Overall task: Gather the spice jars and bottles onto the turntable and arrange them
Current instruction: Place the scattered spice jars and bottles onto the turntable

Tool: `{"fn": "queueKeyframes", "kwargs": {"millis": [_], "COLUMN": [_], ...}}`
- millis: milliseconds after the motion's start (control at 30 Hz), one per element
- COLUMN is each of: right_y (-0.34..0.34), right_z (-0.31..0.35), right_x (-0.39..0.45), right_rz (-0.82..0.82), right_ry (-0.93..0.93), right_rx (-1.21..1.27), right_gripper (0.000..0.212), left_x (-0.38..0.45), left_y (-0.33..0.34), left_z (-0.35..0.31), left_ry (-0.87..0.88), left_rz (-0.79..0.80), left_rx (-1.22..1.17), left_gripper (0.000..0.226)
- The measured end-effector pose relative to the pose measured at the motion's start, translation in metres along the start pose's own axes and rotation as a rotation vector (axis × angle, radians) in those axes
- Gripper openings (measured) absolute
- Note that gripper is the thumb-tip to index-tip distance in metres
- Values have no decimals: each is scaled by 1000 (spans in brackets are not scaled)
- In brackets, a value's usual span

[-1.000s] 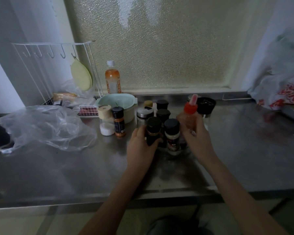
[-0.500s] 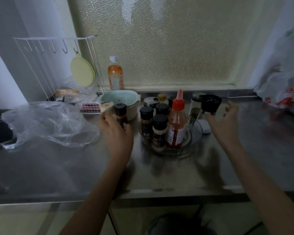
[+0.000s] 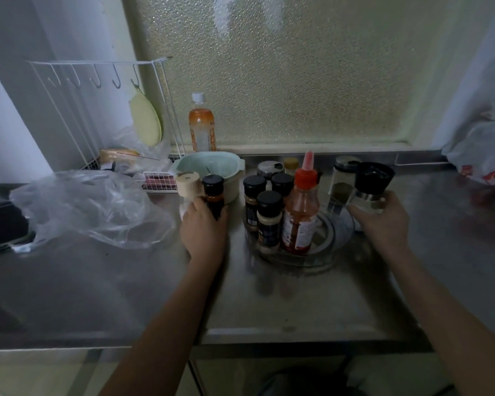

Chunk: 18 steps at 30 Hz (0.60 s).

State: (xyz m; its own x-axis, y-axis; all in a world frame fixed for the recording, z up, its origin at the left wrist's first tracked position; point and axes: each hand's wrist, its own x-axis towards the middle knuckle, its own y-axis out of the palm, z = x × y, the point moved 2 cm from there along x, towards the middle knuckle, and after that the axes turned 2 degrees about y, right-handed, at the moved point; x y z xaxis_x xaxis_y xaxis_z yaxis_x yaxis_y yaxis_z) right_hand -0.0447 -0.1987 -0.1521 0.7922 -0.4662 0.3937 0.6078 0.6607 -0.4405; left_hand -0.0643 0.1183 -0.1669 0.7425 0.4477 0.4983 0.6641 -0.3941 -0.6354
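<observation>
The left hand (image 3: 203, 224) has its grip closed round an upright dark jar (image 3: 213, 195), left of the turntable (image 3: 335, 238); the right hand (image 3: 383, 221) clasps the grinder (image 3: 372, 184) at the turntable's right rim.

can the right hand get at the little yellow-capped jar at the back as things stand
Probably not directly. The right hand is already closed on the black-topped grinder, and the yellow-capped jar sits behind the red-capped sauce bottle and the black-lidded spice jars on the turntable.
</observation>
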Motion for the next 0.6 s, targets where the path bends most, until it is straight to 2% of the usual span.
{"fn": "queueKeyframes", "kwargs": {"millis": [167, 233, 467, 600], "right_y": [-24, -24, 17, 23], "right_z": [22, 36, 47, 46], "right_x": [-18, -20, -46, -60], "right_rz": [-131, -90, 155, 135], "right_ry": [-151, -177, -178, -203], "right_rx": [158, 217, 196, 199], "right_gripper": [46, 48, 45, 36], "left_x": [3, 1, -27, -50], "left_y": [7, 1, -32, -41], "left_z": [3, 1, -23, -38], "left_ry": [-84, -93, 12, 95], "left_rz": [60, 20, -132, -90], "left_rx": [13, -58, -233, -353], "left_gripper": [40, 41, 37, 40]}}
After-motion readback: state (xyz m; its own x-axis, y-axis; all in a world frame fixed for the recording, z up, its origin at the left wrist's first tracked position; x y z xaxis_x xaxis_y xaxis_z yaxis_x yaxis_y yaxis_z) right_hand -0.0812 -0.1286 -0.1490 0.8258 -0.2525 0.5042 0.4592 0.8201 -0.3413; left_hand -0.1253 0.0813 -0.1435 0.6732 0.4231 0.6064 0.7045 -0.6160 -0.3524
